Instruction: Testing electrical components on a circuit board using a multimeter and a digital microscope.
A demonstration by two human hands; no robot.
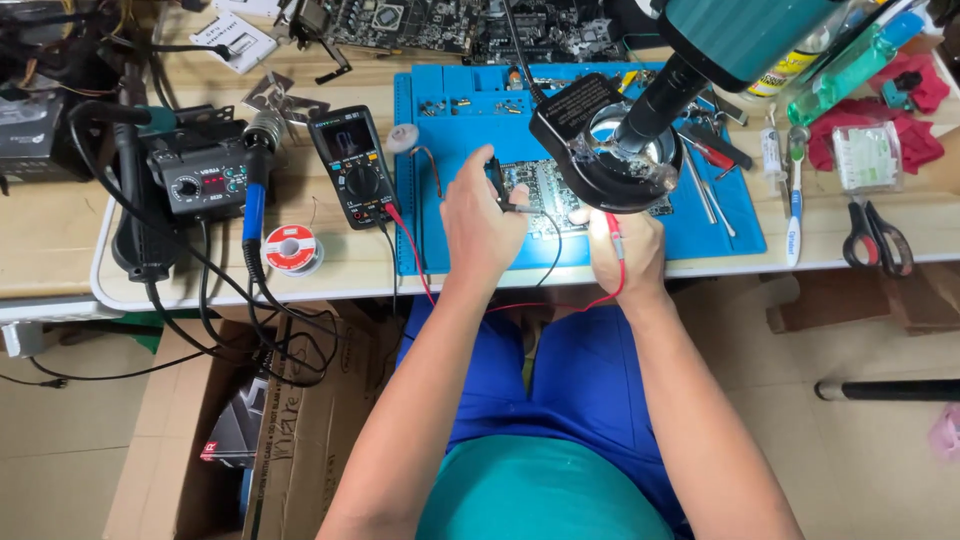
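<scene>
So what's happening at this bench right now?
A seated person holds a black probe in the left hand and a red probe in the right hand, both tips down on a circuit board lying on a blue mat. The leads run to a multimeter beside the mat. A microscope with a ring light hangs over the board.

You've got two hands [482, 225] working just in front of the one blue mat [720, 225], and two probes: one black probe [497, 180], one red probe [613, 232]. On the mat lies one circuit board [540, 190], under one ring light [600, 140]. Left of the mat you've one multimeter [352, 165], one solder spool [291, 248], one soldering station [195, 175]. Right of the mat: one toothbrush [793, 210], one pair of scissors [878, 235].
</scene>
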